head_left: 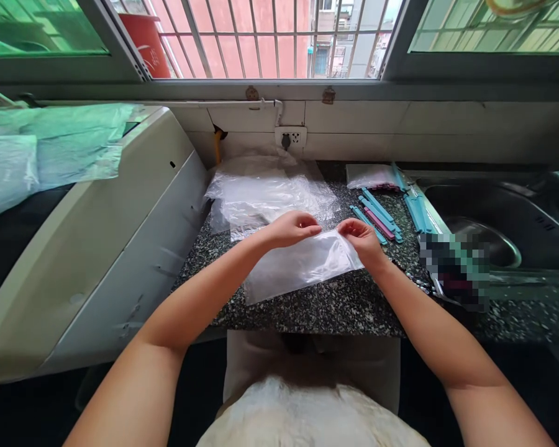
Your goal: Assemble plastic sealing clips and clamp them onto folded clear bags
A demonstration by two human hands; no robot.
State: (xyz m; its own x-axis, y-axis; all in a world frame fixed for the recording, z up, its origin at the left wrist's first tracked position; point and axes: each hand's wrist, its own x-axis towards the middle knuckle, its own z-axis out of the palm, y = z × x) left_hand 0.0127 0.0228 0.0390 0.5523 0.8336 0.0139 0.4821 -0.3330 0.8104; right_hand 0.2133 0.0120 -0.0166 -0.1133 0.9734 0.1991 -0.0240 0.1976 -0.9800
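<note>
A clear plastic bag [298,267] lies slanted across the speckled dark countertop [302,310] in front of me. My left hand [295,228] pinches its far edge, thumb and fingers together. With closed fingertips, my right hand [358,236] grips the same bag at its far right corner. Just beyond my hands is a loose pile of clear plastic bags [270,186]. Several blue sealing-clip-like strips [377,208] and a pink strip [379,223] lie to the right of my right hand.
A filled clear packet [370,176] rests at the back, and more blue strips [418,213] lie by the sink [484,205]. A blurred dark package [454,270] sits at the sink's near left. On the left stands a pale machine [121,230]; a wall socket [291,136] is behind.
</note>
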